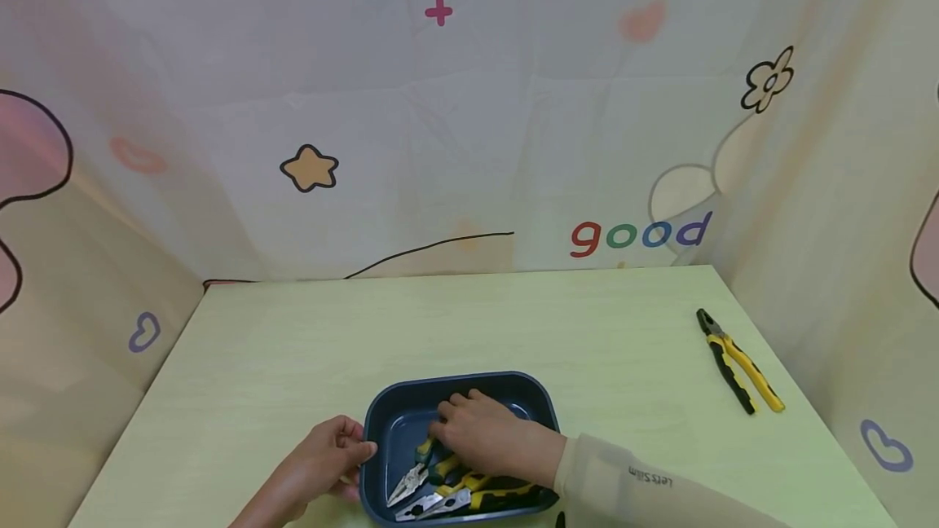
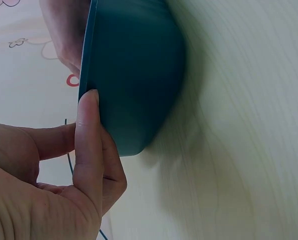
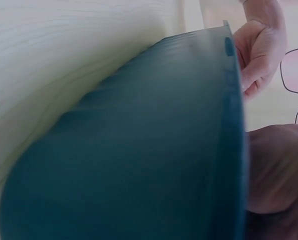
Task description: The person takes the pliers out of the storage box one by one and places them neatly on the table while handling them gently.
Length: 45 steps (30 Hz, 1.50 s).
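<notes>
A dark blue plastic tub (image 1: 456, 382) stands near the front of the table with several pliers in it. My left hand (image 1: 328, 460) pinches the tub's left rim; in the left wrist view a fingertip (image 2: 90, 100) presses the outer wall. Inside the tub, my right hand (image 1: 487, 434) curls over the handles of the pliers (image 1: 409, 482) with green and yellow grips, its fingertips hidden. Beside those, more pliers (image 1: 451, 502) with yellow and black grips lie with their jaws to the left. The tub's outer wall (image 3: 129, 135) fills much of the right wrist view.
Another pair of pliers (image 1: 736, 361), yellow and black, lies on the pale table (image 1: 293, 349) near its right edge. A printed cloth (image 1: 469, 121) hangs behind the table and along both sides.
</notes>
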Each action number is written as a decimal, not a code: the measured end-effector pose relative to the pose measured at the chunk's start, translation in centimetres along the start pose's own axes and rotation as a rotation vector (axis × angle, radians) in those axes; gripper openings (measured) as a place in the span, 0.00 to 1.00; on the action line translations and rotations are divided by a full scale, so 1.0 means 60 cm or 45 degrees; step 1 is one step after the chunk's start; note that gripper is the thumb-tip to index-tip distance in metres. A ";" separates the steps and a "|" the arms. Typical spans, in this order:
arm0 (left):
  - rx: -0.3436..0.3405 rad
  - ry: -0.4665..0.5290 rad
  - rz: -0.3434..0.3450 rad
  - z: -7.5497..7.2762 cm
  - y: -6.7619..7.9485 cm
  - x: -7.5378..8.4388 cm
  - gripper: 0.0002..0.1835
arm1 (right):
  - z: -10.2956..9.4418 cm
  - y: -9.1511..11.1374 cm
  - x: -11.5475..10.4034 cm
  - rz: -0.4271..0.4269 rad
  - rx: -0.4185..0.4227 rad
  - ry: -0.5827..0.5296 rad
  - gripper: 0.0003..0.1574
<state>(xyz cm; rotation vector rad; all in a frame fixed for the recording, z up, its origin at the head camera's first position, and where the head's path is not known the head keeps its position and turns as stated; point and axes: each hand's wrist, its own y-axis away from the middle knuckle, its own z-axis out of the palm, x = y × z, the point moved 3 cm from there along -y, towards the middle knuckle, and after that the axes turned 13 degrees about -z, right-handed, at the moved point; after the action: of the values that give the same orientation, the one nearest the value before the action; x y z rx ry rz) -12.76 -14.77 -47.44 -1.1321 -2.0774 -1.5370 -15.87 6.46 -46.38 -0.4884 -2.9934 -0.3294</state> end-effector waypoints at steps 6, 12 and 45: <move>-0.008 0.007 0.004 -0.002 -0.001 -0.003 0.09 | -0.001 -0.006 0.008 -0.029 -0.043 -0.007 0.21; -0.026 0.010 -0.004 -0.002 -0.001 -0.004 0.09 | -0.001 -0.006 0.016 -0.007 -0.083 -0.113 0.28; -0.032 0.019 -0.001 -0.001 -0.002 -0.003 0.08 | -0.039 0.016 0.022 0.017 -0.111 -0.597 0.22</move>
<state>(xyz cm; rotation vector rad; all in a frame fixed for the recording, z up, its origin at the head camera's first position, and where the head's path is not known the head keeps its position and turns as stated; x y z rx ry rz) -12.74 -14.91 -47.64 -1.1252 -2.0547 -1.5717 -16.67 7.20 -43.76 -0.6776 -3.4350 -0.3934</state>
